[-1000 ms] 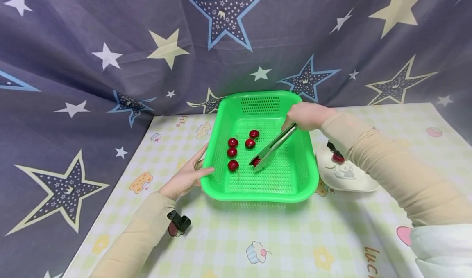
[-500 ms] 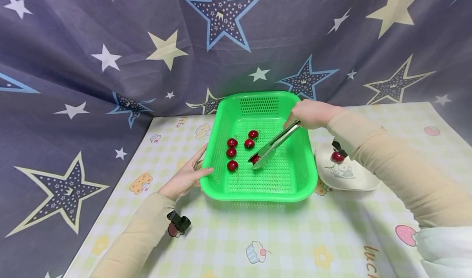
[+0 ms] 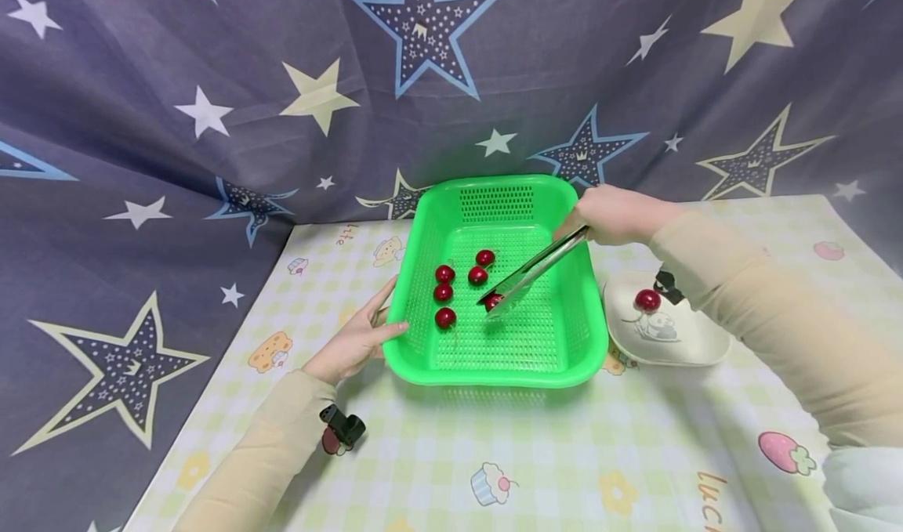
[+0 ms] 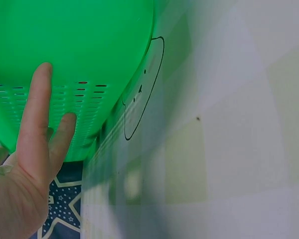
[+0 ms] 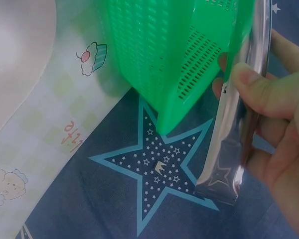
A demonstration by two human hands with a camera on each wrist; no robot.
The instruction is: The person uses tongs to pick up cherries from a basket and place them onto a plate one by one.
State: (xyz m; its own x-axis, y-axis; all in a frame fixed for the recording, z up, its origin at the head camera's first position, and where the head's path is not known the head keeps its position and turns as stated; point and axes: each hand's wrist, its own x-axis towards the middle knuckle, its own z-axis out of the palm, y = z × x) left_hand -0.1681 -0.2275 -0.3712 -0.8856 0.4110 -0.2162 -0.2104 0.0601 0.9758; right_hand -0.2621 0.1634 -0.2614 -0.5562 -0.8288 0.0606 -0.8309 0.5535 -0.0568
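My left hand [image 3: 356,340] rests against the left side of a green perforated basket [image 3: 494,377], thumb at the rim. In the left wrist view, its straight fingers [image 4: 37,117] touch the outer wall. My right hand [image 3: 614,215] grips metal tongs [image 3: 539,266] above the basket's right side. Near the basket floor, the tong tips hold a dark red cherry [image 3: 493,302], partly hidden by them. Several other cherries [image 3: 444,291] lie in the basket's left half. In the right wrist view, thumb and fingers wrap the tongs' handle [image 5: 234,139].
Right of the basket stands a white dish [image 3: 694,340] with one cherry [image 3: 647,301] on it and a panda print. A checked cloth [image 3: 409,454] covers the table. Behind the table hangs a dark star-patterned curtain [image 3: 268,46].
My right hand and the tongs have moved slightly right, and the cherry in the tips has shifted a little up and right. My left hand stays in place on the basket.
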